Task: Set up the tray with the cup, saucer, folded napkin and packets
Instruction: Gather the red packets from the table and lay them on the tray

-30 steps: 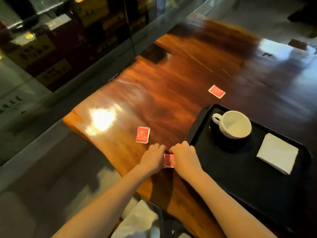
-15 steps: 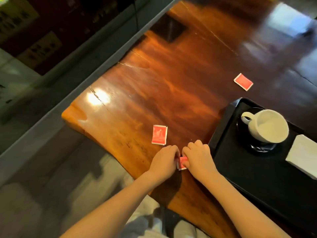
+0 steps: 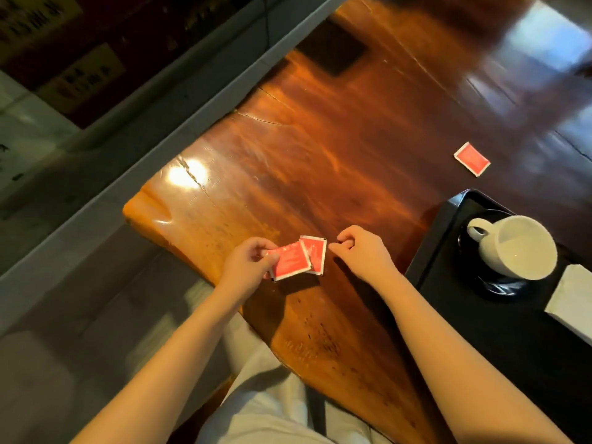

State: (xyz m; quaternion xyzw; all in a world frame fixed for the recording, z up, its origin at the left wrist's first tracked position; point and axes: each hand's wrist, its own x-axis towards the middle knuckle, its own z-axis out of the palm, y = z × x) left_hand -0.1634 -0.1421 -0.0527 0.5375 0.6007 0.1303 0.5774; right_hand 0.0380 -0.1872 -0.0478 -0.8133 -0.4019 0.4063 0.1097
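Note:
My left hand (image 3: 248,267) pinches a red packet (image 3: 290,262) by its left edge, just above the wooden table. A second red packet (image 3: 317,253) lies flat on the table, partly under the held one. My right hand (image 3: 360,251) hovers just right of that packet with curled fingers and holds nothing. A third red packet (image 3: 472,159) lies farther back on the right. The black tray (image 3: 432,248) carries a white cup (image 3: 515,248) on a dark saucer (image 3: 503,288). A folded white napkin (image 3: 573,299) is cut off at the right edge.
The table's (image 3: 320,161) near-left edge runs close under my left hand, with grey floor (image 3: 80,315) beyond it. A dark square inset (image 3: 331,48) sits at the far side of the table. My lap shows below the table edge.
Both hands were working one packet at the table edge. My left hand now holds it alone beside the second packet, and my right hand has let go and moved apart.

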